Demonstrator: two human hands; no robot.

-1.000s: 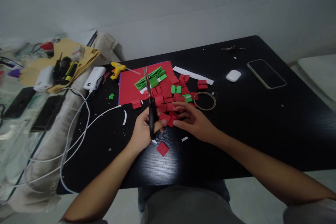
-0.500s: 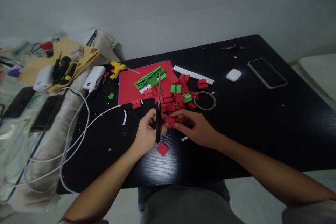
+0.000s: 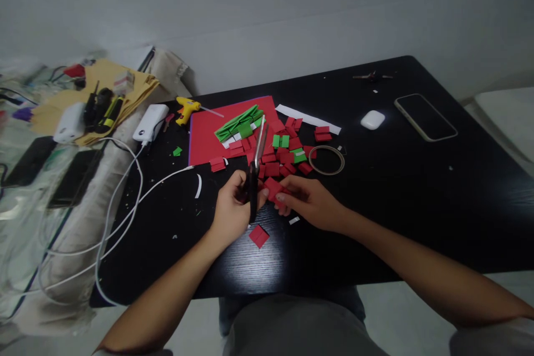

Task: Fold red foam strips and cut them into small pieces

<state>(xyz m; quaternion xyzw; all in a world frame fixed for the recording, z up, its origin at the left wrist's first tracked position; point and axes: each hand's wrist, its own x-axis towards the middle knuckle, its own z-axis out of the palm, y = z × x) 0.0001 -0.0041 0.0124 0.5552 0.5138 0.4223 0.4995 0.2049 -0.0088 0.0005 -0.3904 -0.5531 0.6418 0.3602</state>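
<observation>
My left hand (image 3: 233,206) is closed around black-handled scissors (image 3: 252,186), whose blades point away from me. Pinched in my right hand (image 3: 311,203) is a folded red paper piece (image 3: 273,188); my left fingertips lie close to its left edge, and I cannot tell if they touch it. Just beyond both hands spreads a pile of folded red paper pieces (image 3: 272,169) with some green paper pieces (image 3: 281,141) among them. A lone red paper square (image 3: 259,236) lies on the table in front of my left hand.
A red sheet (image 3: 204,139) carries folded green strips (image 3: 237,123). Behind it lies a yellow glue gun (image 3: 187,108). To the right are a tape ring (image 3: 326,160), a white earbud case (image 3: 372,119) and a phone (image 3: 425,117). White cables (image 3: 137,206) cross the left edge.
Both hands have come together, the left with the scissors shifting right. My right fingers, earlier loose by the red pieces, now pinch one. The scissor blades have swung to lean right.
</observation>
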